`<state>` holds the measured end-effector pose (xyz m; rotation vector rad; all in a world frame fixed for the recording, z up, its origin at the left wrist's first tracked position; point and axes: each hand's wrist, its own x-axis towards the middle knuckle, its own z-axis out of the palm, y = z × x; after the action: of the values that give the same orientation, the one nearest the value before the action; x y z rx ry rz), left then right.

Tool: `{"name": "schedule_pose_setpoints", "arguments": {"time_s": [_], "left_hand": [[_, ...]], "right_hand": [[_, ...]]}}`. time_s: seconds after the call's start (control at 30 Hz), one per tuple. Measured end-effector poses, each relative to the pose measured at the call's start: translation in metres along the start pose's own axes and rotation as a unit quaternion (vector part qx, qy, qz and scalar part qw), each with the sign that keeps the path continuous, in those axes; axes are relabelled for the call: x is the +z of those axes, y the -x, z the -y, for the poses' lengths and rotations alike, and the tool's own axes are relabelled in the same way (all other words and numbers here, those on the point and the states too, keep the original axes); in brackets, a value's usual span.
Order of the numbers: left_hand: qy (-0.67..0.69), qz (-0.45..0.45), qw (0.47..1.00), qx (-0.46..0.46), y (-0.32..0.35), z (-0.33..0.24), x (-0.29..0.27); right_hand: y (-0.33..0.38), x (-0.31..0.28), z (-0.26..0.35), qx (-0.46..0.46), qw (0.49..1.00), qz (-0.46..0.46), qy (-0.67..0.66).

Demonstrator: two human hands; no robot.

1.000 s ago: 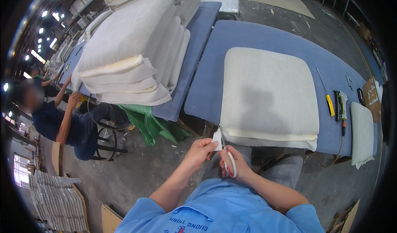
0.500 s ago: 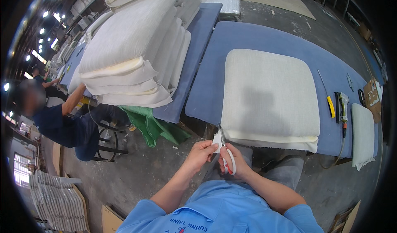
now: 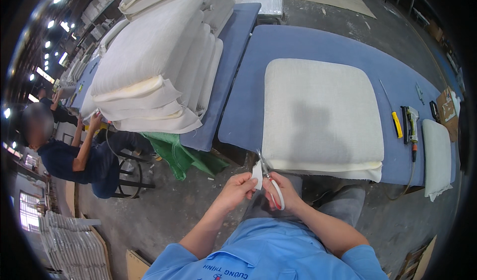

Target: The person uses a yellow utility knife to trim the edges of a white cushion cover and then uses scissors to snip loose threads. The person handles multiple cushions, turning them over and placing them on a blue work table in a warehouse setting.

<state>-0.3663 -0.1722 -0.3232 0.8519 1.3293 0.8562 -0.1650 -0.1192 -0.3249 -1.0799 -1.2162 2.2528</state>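
Over my lap, at the near edge of the blue table, my left hand (image 3: 237,190) pinches a small white strip of material (image 3: 257,176) between thumb and fingers. My right hand (image 3: 287,189) grips scissors (image 3: 278,195) with white and red handles. Their blades are slightly apart, point away from me and lie beside the strip's right edge. Whether they touch it I cannot tell. Just beyond my hands a light grey fabric-covered cushion (image 3: 323,111) lies flat on the table, a frayed fabric edge along its near side.
On the padded blue table (image 3: 318,39) a yellow-handled screwdriver (image 3: 396,125) and an air staple gun (image 3: 411,126) lie at right, near another cushion (image 3: 437,153). A tall cushion stack (image 3: 149,51) stands left. A seated co-worker (image 3: 74,156) works beside it; green cloth (image 3: 174,153) hangs below.
The scissors' blades have opened slightly and tilted leftward, and the white strip has shifted a little left. At the far left, the co-worker's arms have moved and both hands now show by the stack.
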Motion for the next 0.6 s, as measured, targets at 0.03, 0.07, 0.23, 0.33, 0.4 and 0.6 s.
{"name": "schedule_pose_setpoints", "arguments": {"time_s": [0.03,0.07,0.23,0.33,0.4,0.6], "left_hand": [[-0.015,-0.003,1.0,-0.002,0.001,0.001,-0.001],[-0.014,-0.005,1.0,-0.01,0.003,0.003,-0.002],[0.018,-0.058,0.996,-0.067,0.016,0.016,-0.014],[0.08,-0.13,0.987,-0.054,0.016,0.019,-0.014],[0.102,-0.164,0.981,0.005,0.005,0.02,-0.014],[0.089,-0.183,0.975,0.089,-0.048,-0.002,-0.019]], "right_hand": [[0.004,0.0,0.0,0.007,1.0,0.005,0.013],[0.01,0.0,0.0,0.014,1.0,0.007,0.026],[0.06,-0.016,0.002,-0.008,0.992,0.052,0.115],[0.093,-0.047,0.0,-0.101,0.973,-0.056,0.199],[0.116,-0.069,0.009,-0.154,0.956,-0.165,0.184],[0.162,-0.194,0.049,-0.248,0.821,-0.495,0.141]]}}
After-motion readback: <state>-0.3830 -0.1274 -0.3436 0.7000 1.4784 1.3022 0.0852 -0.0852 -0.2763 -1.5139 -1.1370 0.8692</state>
